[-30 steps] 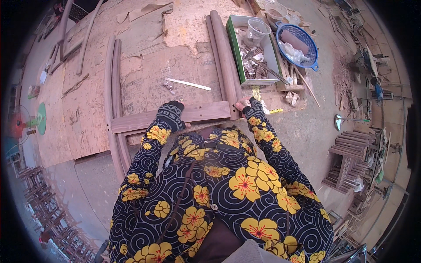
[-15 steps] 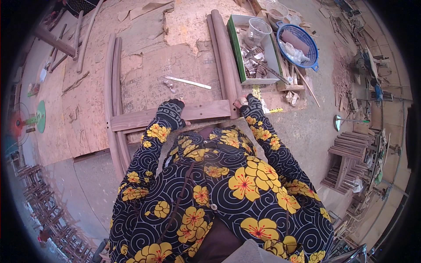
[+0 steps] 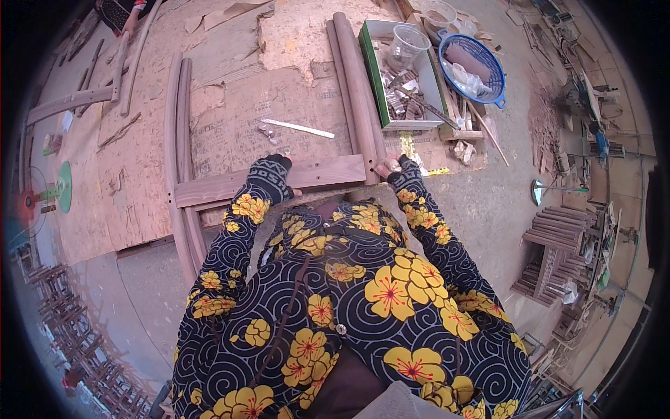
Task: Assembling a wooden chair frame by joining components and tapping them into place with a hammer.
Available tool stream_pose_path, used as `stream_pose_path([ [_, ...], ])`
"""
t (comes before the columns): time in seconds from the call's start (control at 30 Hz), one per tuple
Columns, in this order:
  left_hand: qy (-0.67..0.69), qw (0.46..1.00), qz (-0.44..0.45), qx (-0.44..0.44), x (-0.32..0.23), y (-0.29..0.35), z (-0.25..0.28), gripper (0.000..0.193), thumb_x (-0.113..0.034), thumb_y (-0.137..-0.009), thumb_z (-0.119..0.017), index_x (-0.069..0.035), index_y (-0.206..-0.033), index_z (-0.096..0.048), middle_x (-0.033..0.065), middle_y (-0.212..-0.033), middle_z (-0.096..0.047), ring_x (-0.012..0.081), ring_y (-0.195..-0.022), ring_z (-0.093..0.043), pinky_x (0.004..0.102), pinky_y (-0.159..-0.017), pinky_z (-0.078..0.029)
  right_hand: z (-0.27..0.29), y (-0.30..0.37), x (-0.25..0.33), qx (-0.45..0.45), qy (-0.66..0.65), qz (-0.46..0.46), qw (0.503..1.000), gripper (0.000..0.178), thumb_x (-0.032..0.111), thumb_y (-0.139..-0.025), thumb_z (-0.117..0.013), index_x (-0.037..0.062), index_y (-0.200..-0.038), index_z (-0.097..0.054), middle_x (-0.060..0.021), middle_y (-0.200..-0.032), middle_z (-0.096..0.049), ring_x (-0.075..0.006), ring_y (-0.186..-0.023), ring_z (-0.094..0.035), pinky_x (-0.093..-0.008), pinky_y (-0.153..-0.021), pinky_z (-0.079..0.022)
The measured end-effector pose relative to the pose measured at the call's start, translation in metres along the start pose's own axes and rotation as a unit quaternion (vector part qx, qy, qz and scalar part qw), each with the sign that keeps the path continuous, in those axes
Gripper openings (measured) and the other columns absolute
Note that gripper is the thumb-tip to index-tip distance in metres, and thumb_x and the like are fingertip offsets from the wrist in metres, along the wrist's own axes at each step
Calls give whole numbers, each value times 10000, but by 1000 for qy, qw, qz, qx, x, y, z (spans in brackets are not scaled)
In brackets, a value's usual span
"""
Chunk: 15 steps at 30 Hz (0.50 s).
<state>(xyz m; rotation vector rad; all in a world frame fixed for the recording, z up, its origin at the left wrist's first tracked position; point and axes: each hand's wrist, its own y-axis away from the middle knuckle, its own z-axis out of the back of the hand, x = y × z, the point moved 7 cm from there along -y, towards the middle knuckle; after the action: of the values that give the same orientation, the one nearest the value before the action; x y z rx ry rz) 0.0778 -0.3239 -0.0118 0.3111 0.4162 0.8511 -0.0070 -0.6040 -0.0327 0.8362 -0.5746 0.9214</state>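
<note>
A brown wooden chair-like frame lies along the near edge of the bench. Its broad cross rail runs between a pair of slim bars on the left and a thicker post on the right. My left hand, in a grey and black fingerless glove, is wrapped over the rail left of its middle. At the right corner my right hand, gloved alike, has its fingers bent against the post beside small drilled holes. Whatever those fingers hold is hidden. Beyond the rail lies a pale metal ruler.
A green-and-white box of metal pieces and a blue plastic basket stand at the right. Far left, another person's hand is at a wooden part. A fan stands left; stacked wooden parts sit right.
My right hand has shifted slightly at the post's corner, while my left stays on the rail. At the far left, the other person's wooden part has swung round and their hand has come into view.
</note>
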Motion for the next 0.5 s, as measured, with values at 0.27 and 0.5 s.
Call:
stream_pose_path([
  [0.27, 1, 1000, 5, 4, 1, 0, -2, 793, -510, -560, -660, -9, -1120, -409, 168, -1082, -470, 286, -1032, -440, 353, -899, -332, -8, -2, 5, -3, 26, 55, 998, 252, 247, -667, -675, 64, -801, -565, -47, -697, -555, -148, -633, -520, -266, -583, -425],
  [0.5, -13, 1000, 19, 15, -19, 8, 24, 786, -506, -563, -657, -18, -1126, -407, 162, -1086, -466, 281, -1035, -436, 354, -896, -333, -6, 2, 27, -39, 107, 115, 987, 301, 287, -655, -679, 53, -783, -539, -113, -677, -557, -244, -638, -552, -312, -584, -440],
])
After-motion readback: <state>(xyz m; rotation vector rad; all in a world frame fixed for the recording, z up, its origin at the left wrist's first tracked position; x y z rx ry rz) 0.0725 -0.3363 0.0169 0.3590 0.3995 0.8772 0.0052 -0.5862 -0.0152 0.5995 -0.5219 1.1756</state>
